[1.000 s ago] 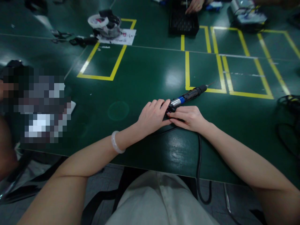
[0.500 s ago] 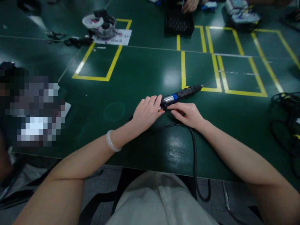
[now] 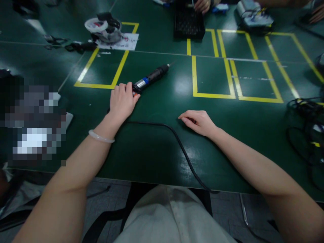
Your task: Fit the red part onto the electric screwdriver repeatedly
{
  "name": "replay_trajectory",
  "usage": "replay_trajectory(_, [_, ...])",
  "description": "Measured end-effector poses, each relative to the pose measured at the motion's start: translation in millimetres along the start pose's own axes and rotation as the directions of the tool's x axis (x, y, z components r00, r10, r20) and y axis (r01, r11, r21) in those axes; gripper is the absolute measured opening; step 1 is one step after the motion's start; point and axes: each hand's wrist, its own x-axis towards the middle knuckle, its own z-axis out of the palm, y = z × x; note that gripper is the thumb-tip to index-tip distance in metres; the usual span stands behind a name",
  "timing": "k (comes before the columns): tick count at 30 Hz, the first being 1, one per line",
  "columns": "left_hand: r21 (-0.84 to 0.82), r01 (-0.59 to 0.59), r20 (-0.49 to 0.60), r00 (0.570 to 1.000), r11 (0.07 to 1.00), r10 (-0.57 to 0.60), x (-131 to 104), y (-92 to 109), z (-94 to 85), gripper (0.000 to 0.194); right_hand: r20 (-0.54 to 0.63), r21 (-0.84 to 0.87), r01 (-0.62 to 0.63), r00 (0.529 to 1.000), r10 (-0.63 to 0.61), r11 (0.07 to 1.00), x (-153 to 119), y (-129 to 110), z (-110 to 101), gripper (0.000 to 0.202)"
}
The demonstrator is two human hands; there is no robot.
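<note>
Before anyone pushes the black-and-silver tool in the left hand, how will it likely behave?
The tool, being long and straight, would probably move as one stiff piece. Its rounded shape suggests it could roll if the left hand let go. The shiny silver section looks smooth, so may feel slippery.

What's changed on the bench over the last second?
The left hand has carried the black tool leftward and farther from the body. The right hand has let go of it and stays near its old spot. The cable now stretches farther left over the table. The black tray and yellow tape are unchanged.
</note>
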Motion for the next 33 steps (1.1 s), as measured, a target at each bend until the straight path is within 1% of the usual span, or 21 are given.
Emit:
replay_trajectory(3, [-0.031,0.139,-0.043,0.989,0.99,-0.14,15,-33,4.8,0.071,0.011,-0.005,-0.006,1.0,0.006,1.0,0,1,1,0.026])
replay_trajectory(6, [0.007,0.268,-0.037,0.963,0.963,-0.268,28,-61,8.0,0.069,0.019,-0.005,-0.016,1.0,0.016,1.0,0,1,1,0.027])
replay_trajectory(9, [0.016,0.405,-0.044,0.914,0.914,-0.404,40,-82,11.6,0.06,0.022,-0.001,-0.024,0.999,0.024,1.0,0,2,2,0.027])
replay_trajectory(11, [0.008,0.457,-0.049,0.888,0.889,-0.457,45,-92,13.8,0.056,0.026,0.001,-0.032,0.999,0.032,0.999,0,2,2,0.027])
replay_trajectory(12, [0.009,0.465,-0.052,0.884,0.885,-0.464,46,-95,14.5,0.055,0.029,0.001,-0.037,0.999,0.037,0.999,0,2,2,0.027])
replay_trajectory(15, [0.023,0.449,-0.049,0.893,0.893,-0.448,45,-100,13.9,0.054,0.036,0.002,-0.05,0.998,0.05,0.999,0,2,3,0.027])
replay_trajectory(20, [0.002,0.422,-0.018,0.906,0.906,-0.422,38,-95,7.8,0.058,0.038,0.004,-0.042,0.998,0.042,0.999,0,1,2,0.027])
replay_trajectory(24, [0.019,0.454,0.012,0.891,0.891,-0.454,38,-93,6.2,0.064,0.035,-0.001,-0.042,0.999,0.042,0.999,0,2,2,0.027])
replay_trajectory(28, [-0.026,0.471,0.048,0.882,0.882,-0.47,41,-96,7.2,0.069,0.039,-0.003,-0.043,0.998,0.043,0.999,1,1,3,0.026])
replay_trajectory(31, [-0.054,0.496,0.077,0.867,0.866,-0.492,43,-96,6.4,0.07,0.051,-0.006,-0.056,0.997,0.057,0.998,1,1,3,0.026])
replay_trajectory(33, [-0.048,0.49,0.069,0.871,0.87,-0.487,43,-94,5.2,0.068,0.056,-0.006,-0.059,0.997,0.06,0.998,1,1,4,0.026])
